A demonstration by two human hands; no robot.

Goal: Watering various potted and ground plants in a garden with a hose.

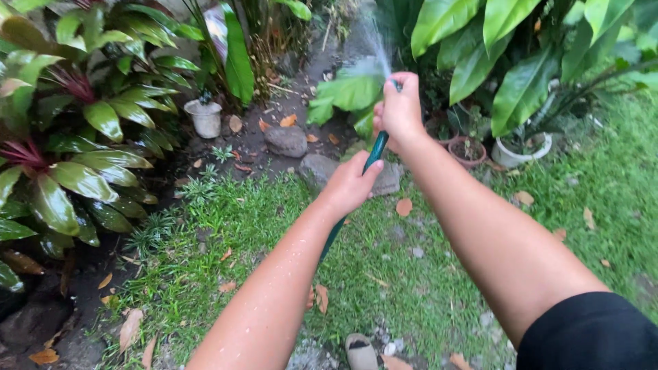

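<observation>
The right hand [399, 109] is closed in a tight grip around the end of a dark green garden hose [374, 152], fist raised, with the nozzle end pinched under the thumb so that a thin spray of water [375, 42] fans upward toward the broad-leaved plants [507, 62]. Just below it the left hand [351, 183] wraps the same hose in a looser grip, fingers curled over the top, and the hose runs straight between the two hands. Beneath the left hand the hose drops behind the left forearm and is hidden from there on; only a short sliver shows by the wrist. The hose mouth itself is covered by the right hand, so how the water leaves it cannot be made out. Beyond the hands lie grey stones [286, 140] on dark soil, a small white pot [205, 118] to the left, and a terracotta pot [468, 151] beside a white pot [521, 152] on the right. Grass [411, 274] with fallen leaves covers the ground below, and a sandalled foot [360, 351] is cut off at the bottom edge.
</observation>
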